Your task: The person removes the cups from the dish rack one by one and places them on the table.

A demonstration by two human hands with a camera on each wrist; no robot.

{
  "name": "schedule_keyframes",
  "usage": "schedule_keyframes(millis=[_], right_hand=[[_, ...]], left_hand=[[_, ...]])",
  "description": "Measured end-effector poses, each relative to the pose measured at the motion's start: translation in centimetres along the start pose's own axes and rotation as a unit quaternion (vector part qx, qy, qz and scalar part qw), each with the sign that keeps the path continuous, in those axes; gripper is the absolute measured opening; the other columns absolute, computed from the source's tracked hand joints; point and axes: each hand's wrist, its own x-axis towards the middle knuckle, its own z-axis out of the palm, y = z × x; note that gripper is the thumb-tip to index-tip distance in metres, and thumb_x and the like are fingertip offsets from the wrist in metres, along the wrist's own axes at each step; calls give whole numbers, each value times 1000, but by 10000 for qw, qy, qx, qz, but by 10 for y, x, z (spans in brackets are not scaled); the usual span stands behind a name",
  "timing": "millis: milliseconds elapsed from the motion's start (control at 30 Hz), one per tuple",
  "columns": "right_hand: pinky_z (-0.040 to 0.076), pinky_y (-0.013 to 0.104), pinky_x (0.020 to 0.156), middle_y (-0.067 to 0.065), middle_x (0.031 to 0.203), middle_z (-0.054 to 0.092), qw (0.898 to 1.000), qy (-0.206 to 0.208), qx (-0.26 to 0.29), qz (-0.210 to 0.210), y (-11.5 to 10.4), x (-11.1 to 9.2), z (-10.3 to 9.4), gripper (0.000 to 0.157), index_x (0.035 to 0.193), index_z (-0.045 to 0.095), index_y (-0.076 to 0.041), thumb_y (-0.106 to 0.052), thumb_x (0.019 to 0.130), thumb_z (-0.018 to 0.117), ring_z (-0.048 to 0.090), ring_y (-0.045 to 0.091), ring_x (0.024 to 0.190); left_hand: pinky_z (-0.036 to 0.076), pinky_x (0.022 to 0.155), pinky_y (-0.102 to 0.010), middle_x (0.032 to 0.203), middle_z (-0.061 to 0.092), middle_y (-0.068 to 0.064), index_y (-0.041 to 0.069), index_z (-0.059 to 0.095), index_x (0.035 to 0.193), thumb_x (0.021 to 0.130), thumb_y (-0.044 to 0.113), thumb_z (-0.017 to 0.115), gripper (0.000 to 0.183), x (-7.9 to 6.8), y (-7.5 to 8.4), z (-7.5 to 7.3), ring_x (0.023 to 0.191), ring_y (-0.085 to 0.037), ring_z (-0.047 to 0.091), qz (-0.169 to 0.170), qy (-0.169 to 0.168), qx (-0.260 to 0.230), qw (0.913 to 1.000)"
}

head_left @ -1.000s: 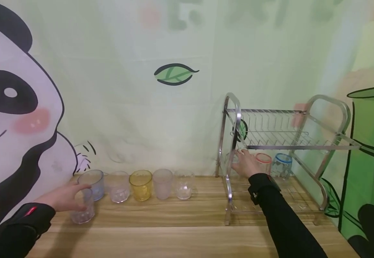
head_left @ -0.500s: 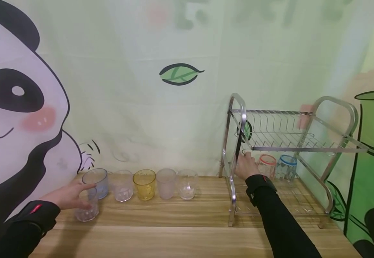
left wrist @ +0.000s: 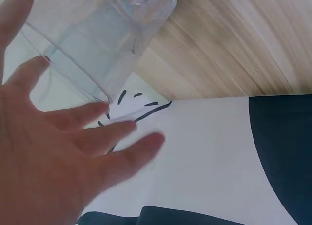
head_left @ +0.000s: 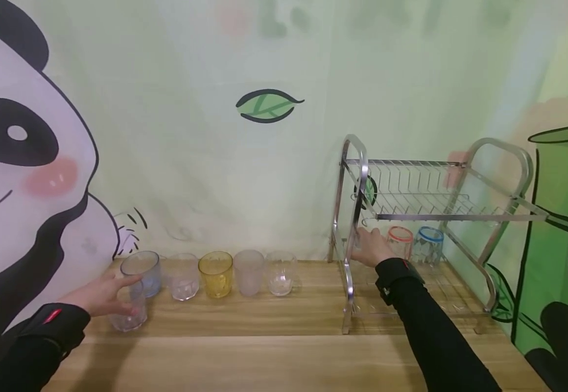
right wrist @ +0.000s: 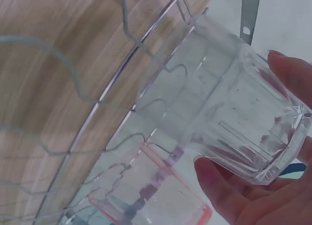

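Observation:
My left hand (head_left: pixel 103 298) is spread around a clear glass (head_left: pixel 129 316) on the table's left side. In the left wrist view, the fingers lie straight and apart beside the glass; firm contact cannot be made out. On the right, my right hand (head_left: pixel 373 247) reaches into the lower tier of the metal dish rack (head_left: pixel 436 217). It holds a clear faceted glass (right wrist: pixel 243 113) by its sides near the base, mouth down against the rack wires. Beside that glass, a red-rimmed glass (head_left: pixel 400 243) and a blue-rimmed glass (head_left: pixel 428 246) stand inverted on the same tier.
Along the back of the wooden table (head_left: pixel 225 359) stand a bluish glass (head_left: pixel 149 280), a clear glass (head_left: pixel 184 280), a yellow glass (head_left: pixel 216 277), a frosted glass (head_left: pixel 248 275) and a rounded clear glass (head_left: pixel 281 277). A printed cloth (head_left: pixel 191 136) hangs behind them.
My right hand has shifted slightly within the lower tier, still at the left end. The left hand stays around its glass. The view has swayed a little.

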Motion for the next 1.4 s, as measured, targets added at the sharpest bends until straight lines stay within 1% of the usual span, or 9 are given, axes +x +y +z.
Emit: schedule_keyframes(millis=[267, 400, 667, 767, 900, 1000, 1100, 1267, 1400], right_hand=[[49, 53, 85, 34, 132, 42, 9997, 50, 144, -164, -4, -13, -25, 73, 145, 41, 1, -32, 87, 72, 48, 44, 113], [45, 56, 89, 33, 139, 37, 9991, 74, 350, -242, -1, -23, -36, 77, 148, 36, 0, -33, 89, 71, 45, 46, 119], [42, 57, 88, 32, 133, 40, 9978, 420, 296, -421, 3, -49, -48, 69, 146, 39, -3, -31, 91, 68, 45, 46, 115], [37, 61, 96, 32, 138, 40, 9950, 664, 657, -340, 3, -63, -50, 71, 146, 38, 1, -30, 90, 70, 37, 48, 125], [33, 61, 101, 28, 146, 35, 9851, 1044, 1366, -60, 0, -83, -51, 72, 147, 36, -1, -32, 91, 70, 30, 47, 133], [35, 58, 98, 24, 147, 35, 9792, 1256, 1594, 37, -3, -97, -51, 71, 148, 37, -7, -36, 91, 70, 36, 45, 128], [38, 58, 90, 24, 142, 40, 9763, 1410, 1641, 102, -8, -110, -55, 68, 146, 40, -12, -36, 90, 71, 43, 43, 119], [40, 51, 75, 28, 135, 42, 9747, 1612, 1522, 296, -21, -129, -62, 69, 146, 42, -16, -34, 88, 74, 47, 40, 101], [44, 52, 77, 29, 138, 37, 9729, 1688, 1525, 411, -39, -141, -66, 76, 150, 37, -16, -43, 88, 72, 51, 40, 99]], left_hand=[[11, 88, -85, 146, 9, -46, 3, 30, 150, 67, 62, 78, 112, -6, 13, -2, 127, -71, 5, -393, 484, -154, 9979], [9, 91, -84, 149, 7, -43, 4, 21, 153, 67, 64, 77, 119, -7, 18, 2, 132, -65, 4, -334, 842, -25, 9959], [11, 96, -81, 151, 16, -37, 5, 34, 149, 65, 68, 77, 113, -2, 46, 12, 139, -56, 4, 180, 1871, 168, 9820], [13, 100, -77, 151, 22, -33, 6, 41, 147, 70, 57, 81, 100, 2, 62, 19, 142, -51, 6, 623, 2566, 8, 9645], [20, 101, -74, 145, 34, -31, 4, 52, 138, 71, 28, 88, 79, 12, 89, 35, 141, -49, 17, 1253, 3744, -691, 9162], [27, 99, -71, 141, 40, -30, 2, 57, 131, 68, 15, 89, 72, 24, 110, 48, 136, -50, 26, 1474, 4274, -1103, 8851], [33, 97, -66, 140, 41, -28, 1, 57, 129, 69, 10, 88, 68, 35, 131, 59, 132, -49, 33, 1520, 4263, -1454, 8798], [38, 98, -61, 142, 41, -22, 5, 55, 134, 79, 19, 83, 64, 52, 173, 71, 129, -43, 40, 1378, 3740, -2304, 8877], [37, 104, -55, 145, 40, -13, 11, 52, 139, 85, 29, 78, 63, 66, 212, 74, 133, -34, 38, 1518, 3327, -3073, 8786]])
